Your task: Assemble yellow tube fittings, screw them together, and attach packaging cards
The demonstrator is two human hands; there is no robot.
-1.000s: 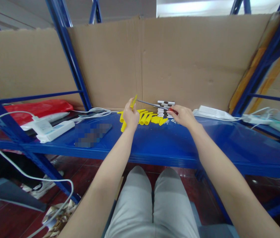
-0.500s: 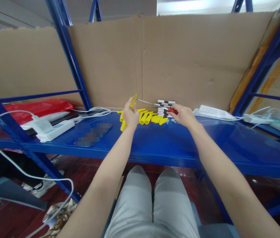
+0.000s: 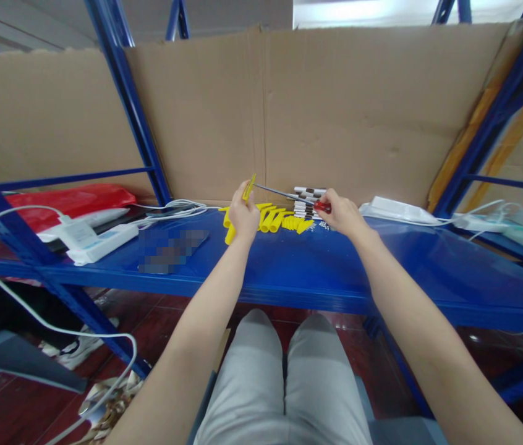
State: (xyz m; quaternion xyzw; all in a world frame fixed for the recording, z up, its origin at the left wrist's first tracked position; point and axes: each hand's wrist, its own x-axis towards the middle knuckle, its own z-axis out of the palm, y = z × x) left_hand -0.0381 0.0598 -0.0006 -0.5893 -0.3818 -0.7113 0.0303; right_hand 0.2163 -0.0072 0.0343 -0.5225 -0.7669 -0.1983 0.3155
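Observation:
My left hand [image 3: 245,213] is closed around a slim yellow plastic piece [image 3: 250,187], held upright above the shelf; the fingers hide its lower part. In my right hand [image 3: 341,213] is a screwdriver with a red handle [image 3: 323,207], its long metal shaft [image 3: 277,192] pointing left. The shaft's tip meets or nearly meets the yellow piece. Several yellow tubular parts [image 3: 271,219] lie beside my left hand, with smaller flat yellow pieces [image 3: 297,224] to their right. Behind these are stacked white and dark cylinders [image 3: 305,191]. Tiny silvery bits [image 3: 324,226], perhaps screws, lie under my right hand.
A blue metal shelf [image 3: 308,266] carries everything, with a cardboard sheet [image 3: 335,111] behind. To the left are a blurred-out flat object [image 3: 173,252], a white power strip [image 3: 104,244], cables and a red bag [image 3: 76,201]. A white package [image 3: 398,210] sits at right.
The screwdriver's handle has shifted slightly and its shaft now shows darker and more fully. Both hands stay in almost the same place.

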